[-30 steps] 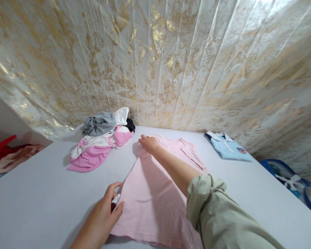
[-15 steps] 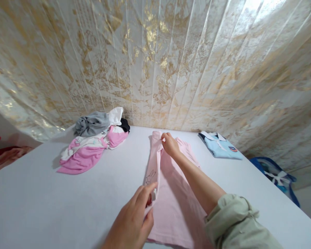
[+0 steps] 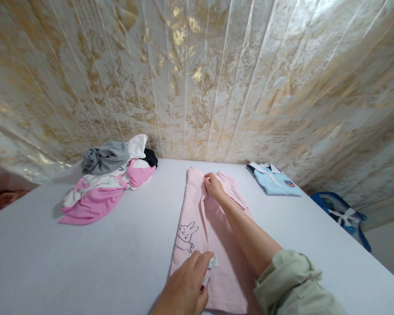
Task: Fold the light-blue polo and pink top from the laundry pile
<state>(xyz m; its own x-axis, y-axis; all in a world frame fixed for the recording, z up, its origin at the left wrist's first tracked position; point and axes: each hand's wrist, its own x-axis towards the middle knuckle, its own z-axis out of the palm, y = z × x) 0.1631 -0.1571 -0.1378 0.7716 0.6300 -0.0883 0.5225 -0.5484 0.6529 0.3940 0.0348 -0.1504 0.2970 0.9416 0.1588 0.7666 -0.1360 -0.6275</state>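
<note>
A pale pink shirt (image 3: 228, 271) lies lengthwise on the white table, its left side folded inward over the body. A line-drawn rabbit (image 3: 184, 236) shows on the folded part, and a small white care label (image 3: 213, 261) sticks out near the fold's lower edge. My left hand (image 3: 187, 282) pinches that edge near the bottom, thumb and fingers closed on the cloth. At the far end, my right hand (image 3: 215, 187) pinches the upper part of the same edge, close to the collar end. My right forearm crosses over the shirt and hides some of it.
Crumpled pink-and-white clothing (image 3: 98, 199) and a grey garment (image 3: 107, 158) lie heaped at the back left. A folded light blue collared shirt (image 3: 272, 180) rests at the back right. Beyond the right edge sits a blue-rimmed bag (image 3: 343, 216). Patterned curtain (image 3: 190, 87) hangs behind.
My left hand has moved rightward and down with the shirt's edge, laying the side over so the whole rabbit shows. My right hand keeps its pinch. The view has shifted slightly.
</note>
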